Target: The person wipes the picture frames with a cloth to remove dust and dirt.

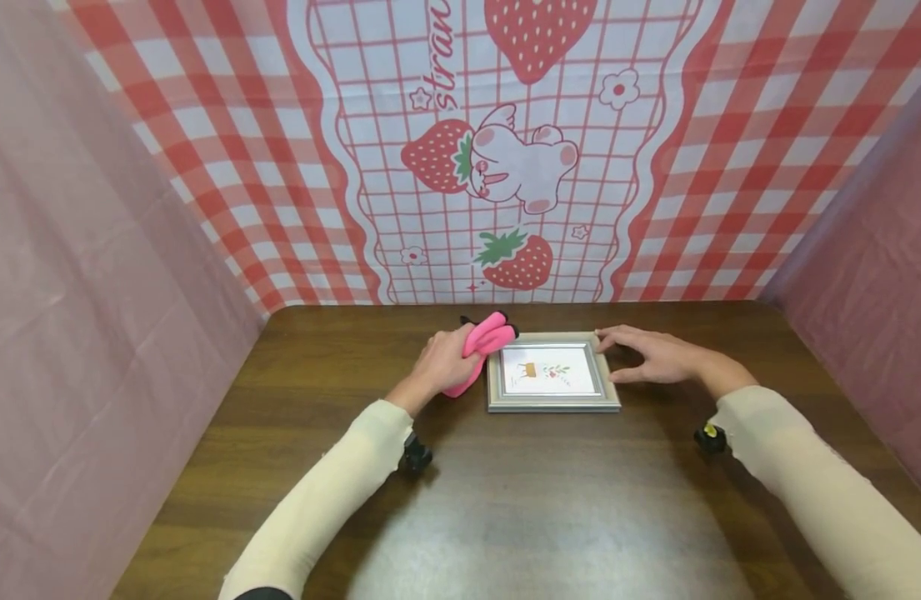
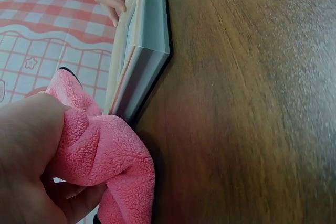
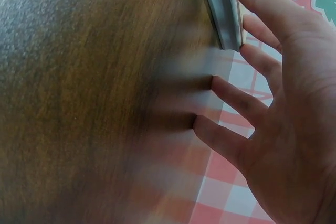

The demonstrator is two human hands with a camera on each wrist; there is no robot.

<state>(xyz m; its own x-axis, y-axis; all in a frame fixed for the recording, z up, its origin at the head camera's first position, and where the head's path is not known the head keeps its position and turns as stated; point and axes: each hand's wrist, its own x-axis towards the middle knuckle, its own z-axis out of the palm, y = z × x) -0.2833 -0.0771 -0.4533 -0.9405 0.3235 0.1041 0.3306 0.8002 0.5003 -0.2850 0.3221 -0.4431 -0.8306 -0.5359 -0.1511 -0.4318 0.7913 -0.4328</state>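
A pink fleecy cloth (image 1: 493, 337) with black-tipped edges is bunched in my left hand (image 1: 439, 365), the fingers and thumb curled round it. In the left wrist view the cloth (image 2: 118, 153) meets the near corner of a picture frame (image 2: 149, 61). That silvery frame (image 1: 553, 407) lies face up on the table and surrounds a white print (image 1: 548, 369) with a small orange and green drawing. My right hand (image 1: 658, 357) rests at the frame's right edge, fingers spread. The right wrist view shows the thumb and some fingertips of this hand (image 3: 299, 87) against the frame's end.
The dark wooden table (image 1: 520, 508) reaches back to a red-and-white strawberry curtain (image 1: 505, 167). Pink cloth walls (image 1: 92, 292) hang at both sides. Small dark cameras (image 1: 415, 456) sit at the wrists, by the cream sleeves.
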